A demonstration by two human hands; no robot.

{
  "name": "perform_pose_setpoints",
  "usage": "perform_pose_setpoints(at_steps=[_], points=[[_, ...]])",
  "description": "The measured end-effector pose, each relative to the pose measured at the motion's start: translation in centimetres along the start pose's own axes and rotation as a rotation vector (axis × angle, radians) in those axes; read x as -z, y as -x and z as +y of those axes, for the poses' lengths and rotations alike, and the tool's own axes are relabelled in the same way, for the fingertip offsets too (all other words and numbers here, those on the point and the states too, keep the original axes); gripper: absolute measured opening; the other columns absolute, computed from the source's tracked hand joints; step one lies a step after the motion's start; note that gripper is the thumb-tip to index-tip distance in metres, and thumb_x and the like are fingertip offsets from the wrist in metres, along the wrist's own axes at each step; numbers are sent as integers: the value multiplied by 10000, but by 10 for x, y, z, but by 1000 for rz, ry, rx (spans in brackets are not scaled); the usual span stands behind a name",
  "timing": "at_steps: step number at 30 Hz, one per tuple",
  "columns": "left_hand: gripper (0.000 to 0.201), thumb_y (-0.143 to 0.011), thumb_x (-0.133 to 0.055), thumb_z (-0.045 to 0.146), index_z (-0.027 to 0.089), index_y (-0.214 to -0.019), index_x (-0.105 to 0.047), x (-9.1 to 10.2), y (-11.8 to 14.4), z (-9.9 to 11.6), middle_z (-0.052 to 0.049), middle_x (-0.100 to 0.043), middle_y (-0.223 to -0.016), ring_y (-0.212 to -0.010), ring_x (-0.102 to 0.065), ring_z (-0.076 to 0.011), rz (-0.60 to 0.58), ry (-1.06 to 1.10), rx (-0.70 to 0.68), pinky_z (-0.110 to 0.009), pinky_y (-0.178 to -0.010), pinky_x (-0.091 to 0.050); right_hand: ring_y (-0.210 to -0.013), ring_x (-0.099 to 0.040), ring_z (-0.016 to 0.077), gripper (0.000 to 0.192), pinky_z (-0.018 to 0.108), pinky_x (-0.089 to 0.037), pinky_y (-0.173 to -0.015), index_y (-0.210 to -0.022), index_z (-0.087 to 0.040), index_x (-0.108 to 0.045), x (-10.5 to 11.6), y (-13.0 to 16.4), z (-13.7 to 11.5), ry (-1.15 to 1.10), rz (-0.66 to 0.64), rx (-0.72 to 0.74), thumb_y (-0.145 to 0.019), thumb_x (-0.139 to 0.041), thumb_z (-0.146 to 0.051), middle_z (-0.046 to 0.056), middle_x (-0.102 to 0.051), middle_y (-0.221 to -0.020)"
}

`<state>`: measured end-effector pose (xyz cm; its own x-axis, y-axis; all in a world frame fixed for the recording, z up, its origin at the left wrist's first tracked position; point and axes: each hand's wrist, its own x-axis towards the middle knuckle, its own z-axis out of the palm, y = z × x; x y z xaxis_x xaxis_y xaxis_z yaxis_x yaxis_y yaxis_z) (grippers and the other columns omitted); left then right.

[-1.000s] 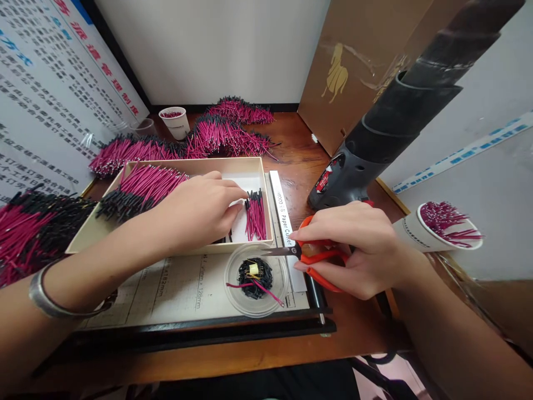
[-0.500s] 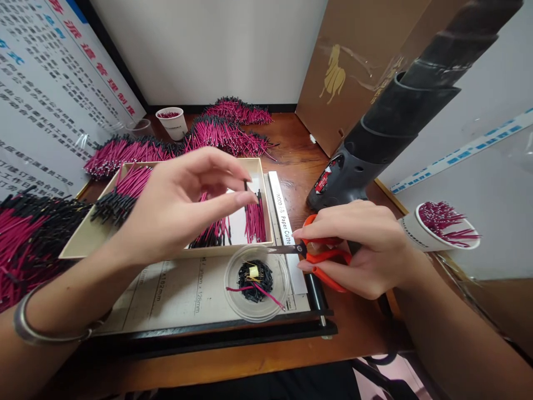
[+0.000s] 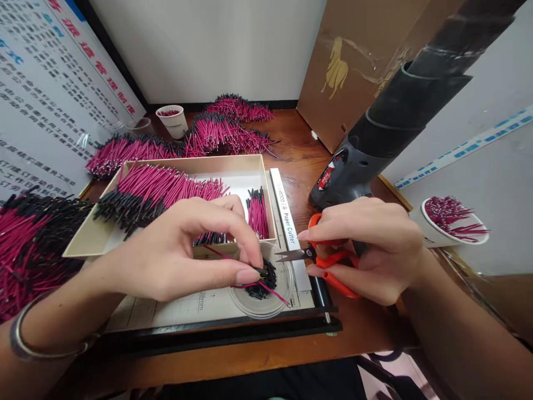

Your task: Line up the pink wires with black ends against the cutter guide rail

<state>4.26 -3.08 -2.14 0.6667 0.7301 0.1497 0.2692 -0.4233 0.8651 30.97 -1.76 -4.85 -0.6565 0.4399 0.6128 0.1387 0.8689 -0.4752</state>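
My left hand is closed, thumb and forefinger pinching a thin pink wire whose black end pokes out at the fingertips. It hovers over a clear round plastic tub holding small black offcuts and loose pink wires. My right hand grips orange-handled scissors, their blades pointing left beside the tub's rim, a short way from the pinched end. Behind my left hand, a cream box holds many pink wires with black ends and a smaller bundle in its right corner.
The box and tub stand on a paper cutter board. Wire heaps lie left and behind. Paper cups of wires stand at the back and right. A black tubular device leans at the right, before a brown carton.
My left hand has come down from above the box to the plastic tub, its fingers closer together. My right hand and the scissors have shifted slightly right.
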Motion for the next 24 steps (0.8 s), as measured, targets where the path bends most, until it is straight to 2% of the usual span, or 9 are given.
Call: perform_pose_setpoints(at_steps=[6,13,17,24], points=[[77,-884,-695,156,216,-838,-710,-1,1,0,23,-721,-706,-648,-650,-104,-67,111,47,-203,-631,-522,-549,-507,98,124,274,-398,-529,-946,-163,-651,-2,0,-4,-14,1,13,-841,-678,-103,-39,-553,-628],[83,-923,-630,152,219,-877,-651,-2,0,3,33,-776,-758,-706,-703,-109,-170,162,128,-187,-651,-548,-568,-538,100,151,271,-420,-547,-968,-174,-638,-2,1,-3,-25,-23,8,-843,-659,-93,-35,-591,-649],[104,-893,-646,124,209,-832,-654,-2,-2,5,25,-768,-743,-696,-705,-109,-163,165,134,-185,-655,-551,-582,-558,100,185,273,-423,-554,-968,-163,-631,-3,1,-3,-31,-48,-3,-824,-668,-52,-14,-625,-684],[113,-872,-679,116,209,-814,-652,-2,-3,6,19,-759,-738,-704,-710,-117,-158,177,115,-190,-666,-559,-588,-535,95,140,254,-426,-562,-985,-170,-631,-3,2,-5,-47,-47,-1,-866,-647,-97,-41,-568,-643]])
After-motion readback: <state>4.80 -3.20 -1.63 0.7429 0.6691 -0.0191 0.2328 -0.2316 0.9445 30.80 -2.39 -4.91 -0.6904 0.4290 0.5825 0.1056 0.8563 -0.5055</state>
